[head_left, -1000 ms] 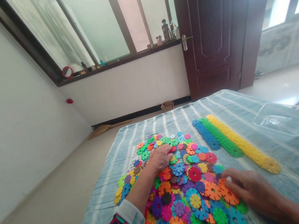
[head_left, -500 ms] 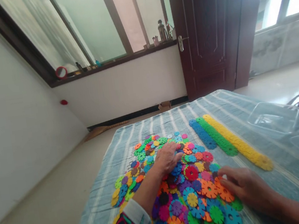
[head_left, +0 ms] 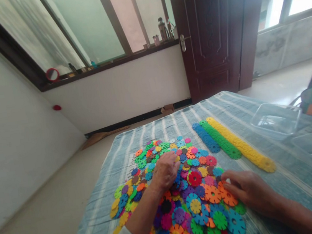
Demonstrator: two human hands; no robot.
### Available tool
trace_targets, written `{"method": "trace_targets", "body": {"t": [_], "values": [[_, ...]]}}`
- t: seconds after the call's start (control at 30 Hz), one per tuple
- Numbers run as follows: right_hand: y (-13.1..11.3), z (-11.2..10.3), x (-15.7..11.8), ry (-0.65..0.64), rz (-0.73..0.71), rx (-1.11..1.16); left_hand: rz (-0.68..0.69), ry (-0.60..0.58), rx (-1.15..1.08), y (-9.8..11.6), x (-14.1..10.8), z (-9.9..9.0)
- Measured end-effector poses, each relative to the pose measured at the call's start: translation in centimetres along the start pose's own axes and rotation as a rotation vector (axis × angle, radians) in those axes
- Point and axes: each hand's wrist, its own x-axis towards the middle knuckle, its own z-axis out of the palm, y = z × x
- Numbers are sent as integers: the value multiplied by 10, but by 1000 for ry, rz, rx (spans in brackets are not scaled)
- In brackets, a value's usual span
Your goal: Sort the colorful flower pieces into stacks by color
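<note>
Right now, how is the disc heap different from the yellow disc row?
The disc heap mixes many colours; the yellow disc row has one. The heap spreads loosely, while the row forms a straight, narrow line. The left hand is over the heap; no hand touches the row. Both consist of notched discs and lie on striped cloth.

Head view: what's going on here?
The left hand is over a mixed pile of notched discs; the right hand is at its edge, by an orange disc. Whether either grips one is unclear. A blue row, a green row and a yellow row lie side by side to the right.
</note>
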Motion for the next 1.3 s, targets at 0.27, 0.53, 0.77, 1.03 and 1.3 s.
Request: {"method": "trace_targets", "body": {"t": [0.27, 0.53, 0.77, 1.03, 1.3], "values": [[2, 0, 0, -26, 13, 16, 47, -222, 22, 40, 7, -6], [2, 0, 1, 32, -8, 22, -112, -176, 212, 29, -8, -16], [2, 0, 1, 39, -15, 7, 120, -181, -7, 42, 11, -2], [2, -1, 2, 25, -9, 21, -71, -153, 76, 12, 0, -9], [1, -3, 1, 33, -14, 10, 112, -138, -91, 44, -43, -4]]}}
